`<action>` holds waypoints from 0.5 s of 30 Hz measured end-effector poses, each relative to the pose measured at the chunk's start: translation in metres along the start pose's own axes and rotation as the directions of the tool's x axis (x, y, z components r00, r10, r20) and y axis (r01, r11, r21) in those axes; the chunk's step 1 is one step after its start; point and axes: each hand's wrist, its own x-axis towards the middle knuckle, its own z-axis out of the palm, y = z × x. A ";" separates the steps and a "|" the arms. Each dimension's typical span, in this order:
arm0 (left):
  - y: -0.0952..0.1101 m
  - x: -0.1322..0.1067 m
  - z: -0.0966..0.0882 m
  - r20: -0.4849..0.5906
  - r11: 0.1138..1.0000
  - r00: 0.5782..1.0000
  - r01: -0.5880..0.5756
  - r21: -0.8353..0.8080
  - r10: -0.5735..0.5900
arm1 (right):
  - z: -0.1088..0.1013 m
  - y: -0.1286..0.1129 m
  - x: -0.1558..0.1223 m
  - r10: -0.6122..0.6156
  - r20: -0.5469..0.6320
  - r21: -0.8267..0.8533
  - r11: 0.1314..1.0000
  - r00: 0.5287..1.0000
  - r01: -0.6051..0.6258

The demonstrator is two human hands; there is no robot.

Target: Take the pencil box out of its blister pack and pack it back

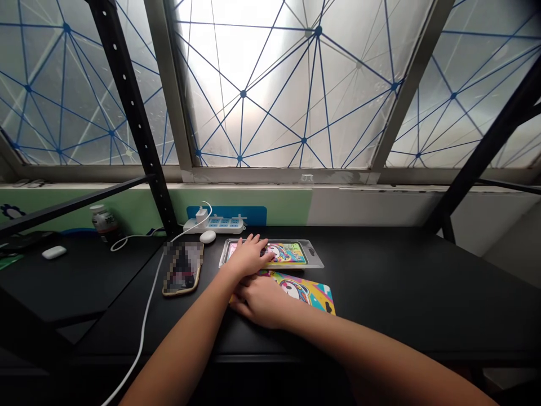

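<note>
Table (406, 287): black, back edge below the windows (279, 96).
Left hand (251, 255): fingers spread over the clear tray (315, 260), near the back edge!
Right hand (264, 299): on the bright card (315, 293), front-edge side of the tray; grip clamped? Can't tell.

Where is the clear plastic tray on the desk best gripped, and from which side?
Probably by the right end of the clear plastic tray, coming from the right and pinching its rim. There the see-through edge extends past the colourful insert and nothing covers it, whereas the left hand lies over part of the tray's left half.
</note>
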 end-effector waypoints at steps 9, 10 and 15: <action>-0.001 0.000 -0.003 0.021 1.000 1.000 -0.020 -0.023 0.020 | -0.015 0.011 -0.026 -0.175 0.088 0.226 0.962 0.981 0.151; -0.002 0.000 -0.003 0.022 0.999 0.999 -0.024 -0.026 0.025 | -0.017 0.011 -0.028 -0.200 0.095 0.247 0.954 0.975 0.172; -0.003 -0.001 -0.003 0.019 0.999 0.999 -0.040 -0.028 0.041 | -0.017 0.015 -0.029 -0.290 0.065 0.288 0.922 0.955 0.261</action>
